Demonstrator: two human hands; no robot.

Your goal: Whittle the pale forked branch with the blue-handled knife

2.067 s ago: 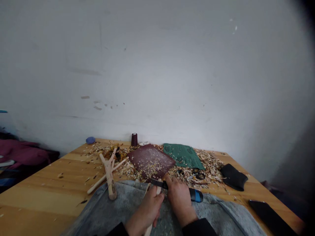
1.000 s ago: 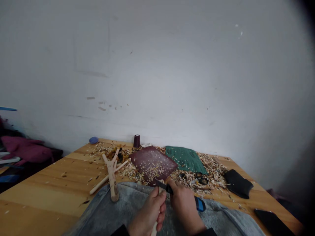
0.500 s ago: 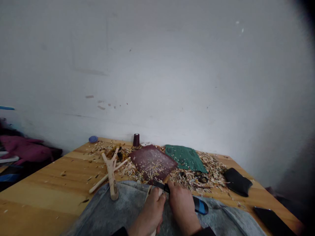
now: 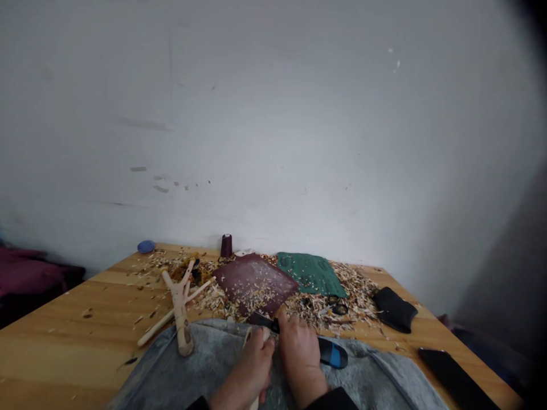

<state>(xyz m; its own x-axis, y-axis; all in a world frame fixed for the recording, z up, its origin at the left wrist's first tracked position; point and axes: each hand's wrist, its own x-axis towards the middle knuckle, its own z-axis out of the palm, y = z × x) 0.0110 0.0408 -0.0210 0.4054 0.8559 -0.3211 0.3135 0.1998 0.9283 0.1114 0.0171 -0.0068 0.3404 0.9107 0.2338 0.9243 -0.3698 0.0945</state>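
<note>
Everything on the table (image 4: 98,307), hands included, had slid toward 9 o'clock in the view since half a second earlier, as the camera turned. Both grips were unchanged. Curled into a fist, the left hand (image 4: 253,360) held a pale wood piece (image 4: 255,404), which stuck out toward 6 o'clock. Closed around the handle of a knife (image 4: 332,353), the right hand (image 4: 300,345) sat just beside it at 3 o'clock. Its blade pointed to 10 o'clock, near the wood's upper end; whether they touched, I could not tell.

Grey cloth (image 4: 213,356) lay beneath the hands. Seen from them, a forked stick (image 4: 181,319) lay between 9 and 10 o'clock, a maroon sheet (image 4: 254,278) dusted with shavings near 11, and a green cloth (image 4: 311,273) at 1.
</note>
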